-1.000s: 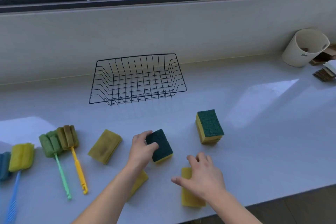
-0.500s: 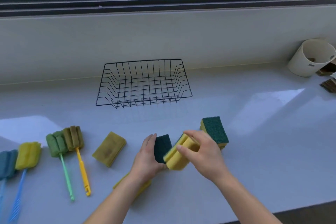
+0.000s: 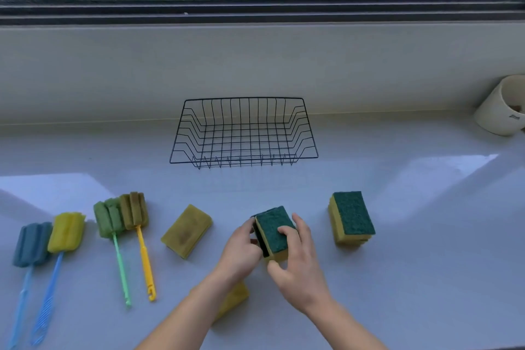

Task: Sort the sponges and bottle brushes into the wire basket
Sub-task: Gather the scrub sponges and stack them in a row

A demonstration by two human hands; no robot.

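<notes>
We've got a pair of scouring sponges (image 3: 274,231) bunched together near the middle of the countertop (image 3: 412,236), toward its front edge. The left hand (image 3: 241,250) is curled round the back one. The right hand (image 3: 298,273) pinches the front one, fingers over the green pad and thumb on the yellow end.

Our take: press the two flat, face to face, lift them as one and drop them into the wire basket (image 3: 244,133) — it's back by the wall with nothing in it yet. Foam squishes, so grip firm, not crushing.

Both forearms come in from the front edge, wrists angled inward. Waiting: the sponge stack (image 3: 350,219) to the right, an olive sponge (image 3: 187,230) — and four bottle brushes (image 3: 109,219) toward the left edge.
</notes>
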